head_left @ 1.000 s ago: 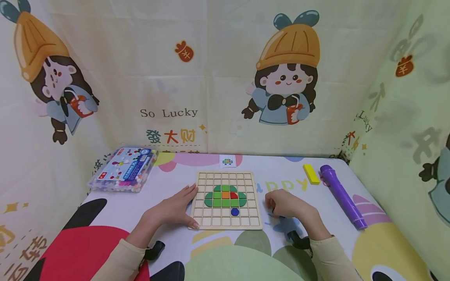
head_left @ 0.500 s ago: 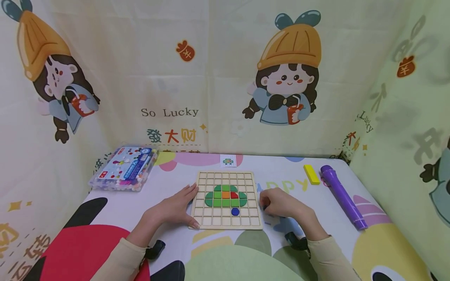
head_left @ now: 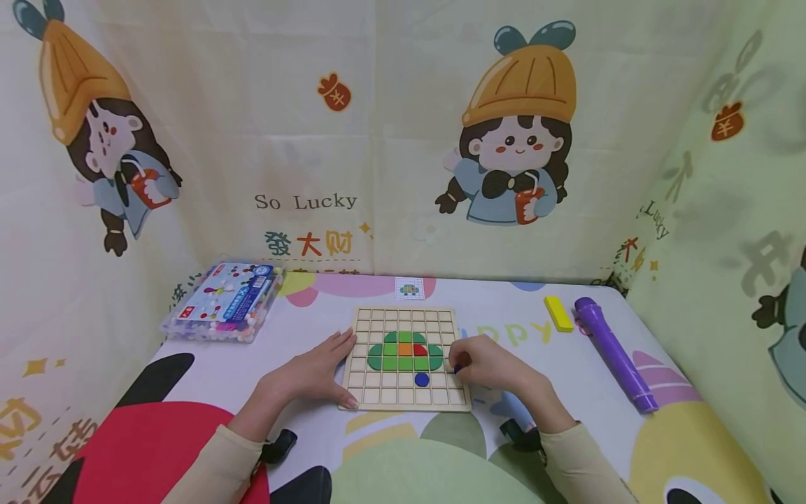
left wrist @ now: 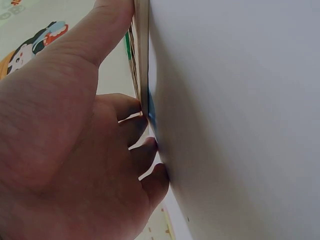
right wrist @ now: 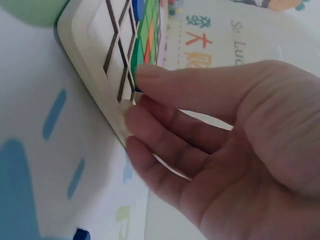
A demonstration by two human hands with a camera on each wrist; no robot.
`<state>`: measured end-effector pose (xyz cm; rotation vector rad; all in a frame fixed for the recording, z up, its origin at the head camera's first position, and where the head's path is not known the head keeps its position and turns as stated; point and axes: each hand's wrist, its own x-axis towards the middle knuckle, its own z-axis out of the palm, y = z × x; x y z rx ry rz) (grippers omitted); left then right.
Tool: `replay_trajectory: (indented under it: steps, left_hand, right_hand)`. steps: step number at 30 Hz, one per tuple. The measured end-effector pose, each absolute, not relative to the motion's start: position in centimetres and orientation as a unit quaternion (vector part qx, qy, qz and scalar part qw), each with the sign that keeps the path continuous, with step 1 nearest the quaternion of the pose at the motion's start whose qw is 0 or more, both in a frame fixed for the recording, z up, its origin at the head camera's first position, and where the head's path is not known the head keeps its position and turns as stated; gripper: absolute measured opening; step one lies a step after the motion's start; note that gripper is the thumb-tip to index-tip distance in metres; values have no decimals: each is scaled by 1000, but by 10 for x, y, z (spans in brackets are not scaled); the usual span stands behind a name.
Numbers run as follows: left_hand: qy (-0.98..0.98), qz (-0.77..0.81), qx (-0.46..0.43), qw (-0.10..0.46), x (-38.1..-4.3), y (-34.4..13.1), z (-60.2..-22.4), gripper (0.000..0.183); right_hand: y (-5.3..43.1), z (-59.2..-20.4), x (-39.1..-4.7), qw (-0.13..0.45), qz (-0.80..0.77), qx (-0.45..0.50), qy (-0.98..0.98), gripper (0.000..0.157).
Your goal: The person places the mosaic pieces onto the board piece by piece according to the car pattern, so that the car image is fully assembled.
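A wooden grid board [head_left: 371, 399] lies on the table, bearing green, orange and red tiles and a round blue piece [head_left: 422, 379]. My left hand [head_left: 308, 371] rests at the board's left edge, thumb at the near corner and fingers along the side. In the left wrist view its fingertips meet the board's edge. My right hand [head_left: 494, 362] is over the board's right edge and pinches a small dark blue piece [head_left: 457, 368] between thumb and fingers. Most of that piece is hidden; a sliver shows below the thumb in the right wrist view.
A clear plastic case [head_left: 220, 301] of small coloured parts stands at the back left. A small pattern card [head_left: 409, 288] lies behind the board. On the right are a yellow block [head_left: 557, 313] and a purple tube [head_left: 613, 353]. Another dark blue piece [right wrist: 81, 234] lies nearer the right wrist camera.
My right hand has moved left from the table beside the board to over its right edge, carrying the small dark blue piece. My left hand and the board stay in place.
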<state>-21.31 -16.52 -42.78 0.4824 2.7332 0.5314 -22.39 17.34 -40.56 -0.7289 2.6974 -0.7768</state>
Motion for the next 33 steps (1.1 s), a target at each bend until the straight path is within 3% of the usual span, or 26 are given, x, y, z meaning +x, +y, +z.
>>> replay_trajectory:
  steps: [11, 18, 33]
  left_hand:
    - [955, 187, 171, 156, -214, -165, -428, 124]
    - [956, 179, 171, 157, -213, -166, -429, 124]
    - [955, 183, 170, 160, -212, -166, -427, 123]
  right_hand:
    - [152, -410, -226, 86, -284, -281, 913, 16]
    - [133, -411, -227, 85, -288, -295, 907, 24]
    - [98, -410, -227, 82, -293, -336, 892, 16]
